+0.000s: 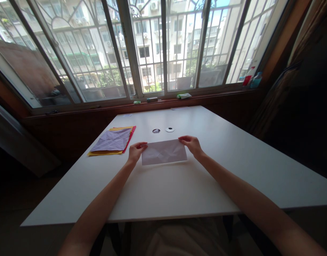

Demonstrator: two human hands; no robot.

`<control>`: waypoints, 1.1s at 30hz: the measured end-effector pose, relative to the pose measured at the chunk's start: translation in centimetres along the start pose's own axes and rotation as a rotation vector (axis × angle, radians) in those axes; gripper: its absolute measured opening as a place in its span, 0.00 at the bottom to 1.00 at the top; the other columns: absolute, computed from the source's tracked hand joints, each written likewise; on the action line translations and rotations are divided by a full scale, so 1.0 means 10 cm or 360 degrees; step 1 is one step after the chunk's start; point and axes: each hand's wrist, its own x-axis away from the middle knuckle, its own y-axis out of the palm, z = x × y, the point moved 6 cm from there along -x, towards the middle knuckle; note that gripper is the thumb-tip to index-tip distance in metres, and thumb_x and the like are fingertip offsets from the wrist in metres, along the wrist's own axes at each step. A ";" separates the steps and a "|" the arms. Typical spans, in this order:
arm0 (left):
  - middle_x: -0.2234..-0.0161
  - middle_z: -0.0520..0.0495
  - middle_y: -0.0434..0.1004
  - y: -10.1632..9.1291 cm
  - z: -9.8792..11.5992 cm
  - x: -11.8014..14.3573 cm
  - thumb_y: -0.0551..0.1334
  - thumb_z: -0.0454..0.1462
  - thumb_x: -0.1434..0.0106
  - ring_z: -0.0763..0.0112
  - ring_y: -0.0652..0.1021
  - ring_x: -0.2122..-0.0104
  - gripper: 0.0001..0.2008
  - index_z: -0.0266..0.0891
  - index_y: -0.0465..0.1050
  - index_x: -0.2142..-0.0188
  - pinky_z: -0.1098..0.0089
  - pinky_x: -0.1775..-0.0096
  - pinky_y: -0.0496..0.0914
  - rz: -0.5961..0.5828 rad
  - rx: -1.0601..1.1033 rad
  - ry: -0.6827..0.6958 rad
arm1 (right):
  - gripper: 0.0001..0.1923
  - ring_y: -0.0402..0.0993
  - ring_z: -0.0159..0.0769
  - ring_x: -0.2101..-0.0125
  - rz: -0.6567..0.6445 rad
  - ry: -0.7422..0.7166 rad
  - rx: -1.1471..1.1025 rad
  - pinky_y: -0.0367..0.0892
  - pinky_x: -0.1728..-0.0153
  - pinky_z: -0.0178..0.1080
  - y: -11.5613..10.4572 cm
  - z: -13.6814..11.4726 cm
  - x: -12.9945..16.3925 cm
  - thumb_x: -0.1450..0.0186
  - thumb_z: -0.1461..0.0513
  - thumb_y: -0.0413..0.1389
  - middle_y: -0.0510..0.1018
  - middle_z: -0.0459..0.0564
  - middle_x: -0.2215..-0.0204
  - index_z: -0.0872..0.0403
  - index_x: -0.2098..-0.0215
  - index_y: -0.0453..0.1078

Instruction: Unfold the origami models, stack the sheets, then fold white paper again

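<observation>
From the head view I see my left hand (136, 150) pinching the upper left corner of a folded pale paper sheet (164, 152), and my right hand (192, 144) pinching its upper right corner. The sheet lies flat on the white table (232, 167), near its middle. A stack of coloured papers (112, 141) lies to the left, apart.

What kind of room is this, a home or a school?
Probably a room in a flat, used for paper craft. A white table stands by a big barred window facing apartment blocks, coloured paper is stacked on it, and both hands hold a pale folded sheet.
</observation>
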 end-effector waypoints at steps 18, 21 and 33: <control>0.73 0.47 0.78 -0.05 -0.04 0.00 0.69 0.37 0.60 0.71 0.75 0.70 0.11 0.37 0.77 0.73 0.68 0.63 0.69 0.0128 0.0067 -0.0094 | 0.06 0.75 0.35 0.72 -0.0044 -0.0119 0.0335 0.70 0.68 0.37 -0.02 -0.06 -0.01 0.52 0.64 0.58 0.80 0.47 0.75 0.54 0.75 0.76; 0.73 0.48 0.78 -0.06 -0.05 -0.01 0.69 0.37 0.60 0.71 0.75 0.71 0.11 0.36 0.77 0.73 0.68 0.63 0.69 0.0134 0.0066 -0.0093 | 0.07 0.76 0.36 0.72 -0.0052 -0.0118 0.0339 0.70 0.68 0.37 -0.02 -0.05 -0.01 0.52 0.64 0.58 0.80 0.47 0.75 0.55 0.74 0.76; 0.73 0.47 0.78 -0.07 -0.05 -0.03 0.69 0.38 0.59 0.71 0.75 0.71 0.13 0.36 0.77 0.70 0.69 0.65 0.69 0.0122 0.0011 -0.0040 | 0.08 0.76 0.37 0.71 -0.0067 -0.0117 0.0302 0.70 0.67 0.38 -0.01 -0.04 -0.01 0.52 0.62 0.59 0.80 0.48 0.74 0.55 0.74 0.76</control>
